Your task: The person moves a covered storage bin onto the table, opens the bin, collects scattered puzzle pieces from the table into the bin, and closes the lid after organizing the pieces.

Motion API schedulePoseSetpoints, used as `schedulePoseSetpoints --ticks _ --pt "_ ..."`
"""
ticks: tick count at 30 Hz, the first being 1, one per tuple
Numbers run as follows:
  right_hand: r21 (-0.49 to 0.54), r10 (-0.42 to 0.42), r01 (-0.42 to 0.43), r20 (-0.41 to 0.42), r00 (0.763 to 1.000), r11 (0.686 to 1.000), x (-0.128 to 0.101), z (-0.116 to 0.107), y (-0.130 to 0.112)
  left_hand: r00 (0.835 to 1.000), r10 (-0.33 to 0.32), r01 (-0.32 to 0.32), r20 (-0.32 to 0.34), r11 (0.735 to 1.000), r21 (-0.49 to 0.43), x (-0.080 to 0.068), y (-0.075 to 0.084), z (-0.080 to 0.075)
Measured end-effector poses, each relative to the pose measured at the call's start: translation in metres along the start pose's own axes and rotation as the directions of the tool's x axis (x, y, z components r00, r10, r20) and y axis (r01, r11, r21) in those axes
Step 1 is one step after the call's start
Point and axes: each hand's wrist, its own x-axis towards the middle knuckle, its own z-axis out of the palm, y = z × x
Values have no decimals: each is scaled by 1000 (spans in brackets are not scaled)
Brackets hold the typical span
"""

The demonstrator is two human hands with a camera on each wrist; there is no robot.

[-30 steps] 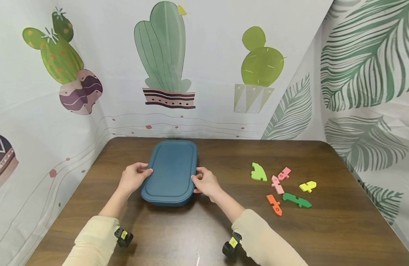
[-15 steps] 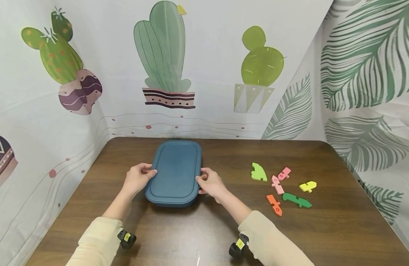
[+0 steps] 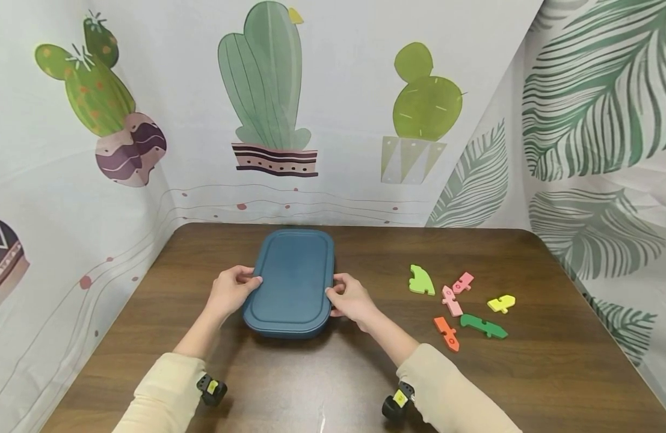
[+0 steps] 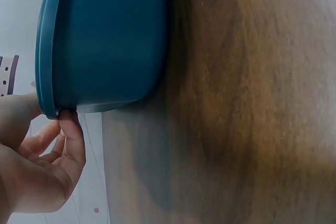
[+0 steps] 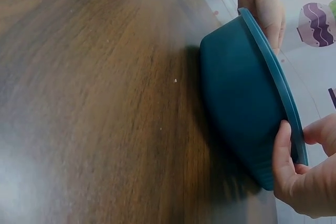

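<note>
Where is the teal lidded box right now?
In the head view the teal box sits centre-left on the wooden table, gripped between the left hand and right hand, left of the coloured puzzle pieces.

A lidded container [image 3: 292, 282] is sitting on the table [image 3: 333, 373], toward its left and back half, lengthwise away from the person. The left hand [image 3: 231, 293] is lying against its left rim and the right hand [image 3: 353, 299] against its right rim. Well to the right of the container, a cluster of puzzle pieces [image 3: 457, 307] is lying flat on the table, apart from the right hand.
</note>
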Motion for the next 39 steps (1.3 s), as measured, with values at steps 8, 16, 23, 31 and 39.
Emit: schedulePoseSetpoints --ticks 8,16,23,31,39 --pt "-3 7 -7 -2 1000 1000 -3 -7 0 1000 14 -14 -1 1000 -8 -1 3 6" --pt "6 1 -1 -2 1000 1000 -5 -14 2 998 52 -53 -30 998 -29 -4 7 12" --pt "-2 11 -11 -4 1000 1000 -6 -20 5 1000 25 -26 -7 999 -22 -4 11 17" --pt "-8 7 -7 -1 1000 1000 -8 -27 5 999 30 -30 -10 999 -25 -5 16 22" --pt "2 22 -22 -12 1000 1000 -10 -31 6 999 38 -38 -18 999 -21 -6 20 26"
